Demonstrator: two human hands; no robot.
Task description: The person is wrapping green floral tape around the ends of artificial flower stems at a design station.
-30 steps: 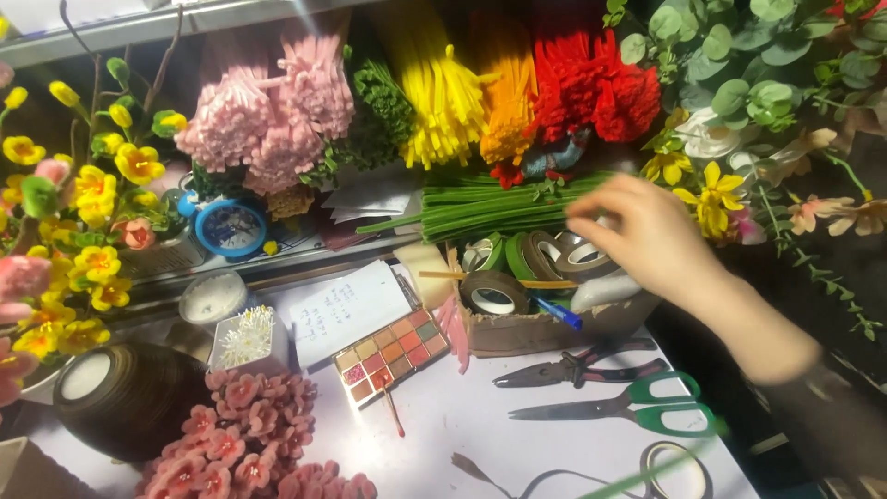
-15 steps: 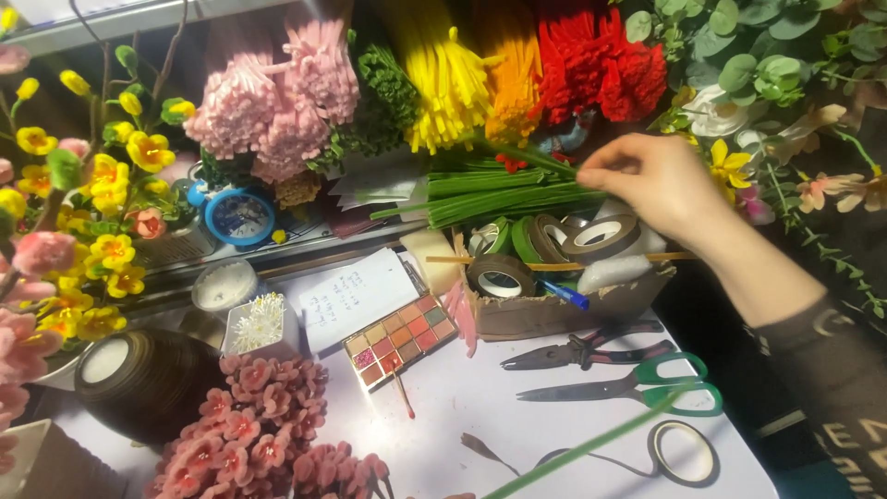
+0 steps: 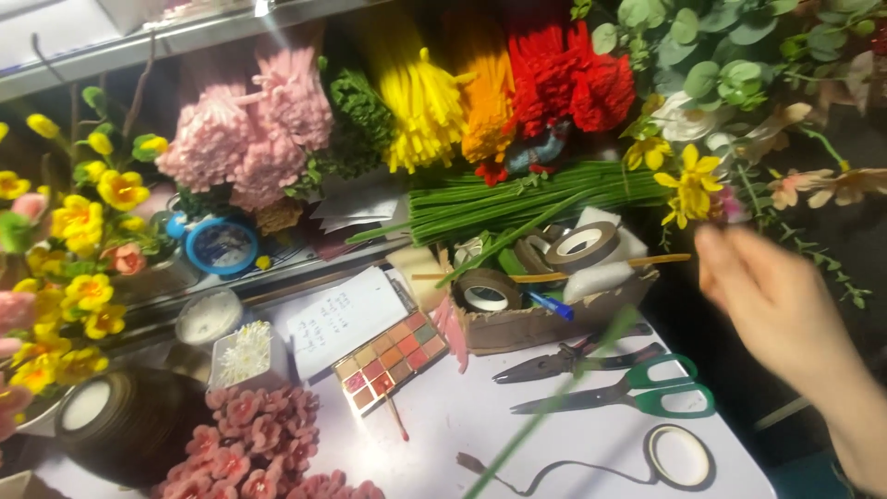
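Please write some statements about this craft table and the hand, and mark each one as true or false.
1. The right hand is at the right side of the picture, beside the yellow flower. True.
2. The green-handled scissors lie inside the cardboard box. False: they lie on the white table, in front of the box.
3. The hand grips the scissors. False: it is apart from them, above and to their right.
4. A colour palette lies on the table, left of the box. True.
5. The bundle of green stems lies behind the box. True.
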